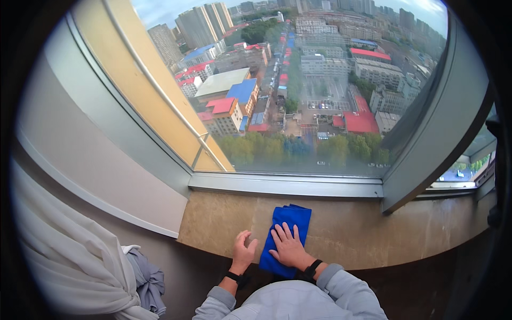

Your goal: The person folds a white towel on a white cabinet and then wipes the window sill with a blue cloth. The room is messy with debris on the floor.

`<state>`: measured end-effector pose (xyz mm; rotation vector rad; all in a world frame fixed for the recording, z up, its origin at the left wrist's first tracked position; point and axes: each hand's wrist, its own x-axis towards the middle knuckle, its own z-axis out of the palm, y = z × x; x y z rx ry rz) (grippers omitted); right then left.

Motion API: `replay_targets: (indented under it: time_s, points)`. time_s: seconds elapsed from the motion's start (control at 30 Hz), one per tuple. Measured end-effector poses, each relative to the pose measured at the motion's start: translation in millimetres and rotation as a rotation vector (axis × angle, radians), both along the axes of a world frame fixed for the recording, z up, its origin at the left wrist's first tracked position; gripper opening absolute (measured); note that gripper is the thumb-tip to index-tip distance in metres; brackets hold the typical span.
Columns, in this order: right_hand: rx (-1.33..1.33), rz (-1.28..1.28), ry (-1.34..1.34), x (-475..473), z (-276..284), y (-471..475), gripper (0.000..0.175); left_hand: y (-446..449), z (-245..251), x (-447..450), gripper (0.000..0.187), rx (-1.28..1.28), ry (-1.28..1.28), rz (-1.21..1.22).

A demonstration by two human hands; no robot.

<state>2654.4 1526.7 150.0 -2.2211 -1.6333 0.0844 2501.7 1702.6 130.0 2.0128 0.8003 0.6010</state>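
A folded blue cloth point(294, 218) lies on the brown stone windowsill point(352, 232), its near end hanging over the sill's front edge. My right hand point(287, 245) rests flat on the cloth with the fingers spread, gripping nothing. To the left of the cloth, my left hand point(245, 249) is held over the sill's front edge, empty, its thumb and fingers apart and slightly curled. Both wrists wear black bands.
Beyond the sill stands a large window pane point(280, 156) in a metal frame point(288, 186). A thick grey post point(434, 120) rises at the right. White curtain point(80, 256) and a knotted grey cloth point(148, 280) hang at the lower left.
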Motion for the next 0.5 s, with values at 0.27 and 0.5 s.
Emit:
replay_targets:
  time_s: [0.27, 0.5]
  points:
    - [0.033, -0.206, 0.031, 36.8, -14.0, -25.1, 0.079, -20.3, -17.1, -26.7, 0.060, 0.292, 0.285, -0.041]
    - [-0.028, -0.584, 0.001, 105.1, -15.8, -147.9, 0.082, -28.9, -13.4, -8.0, 0.060, 0.411, 0.353, -0.058]
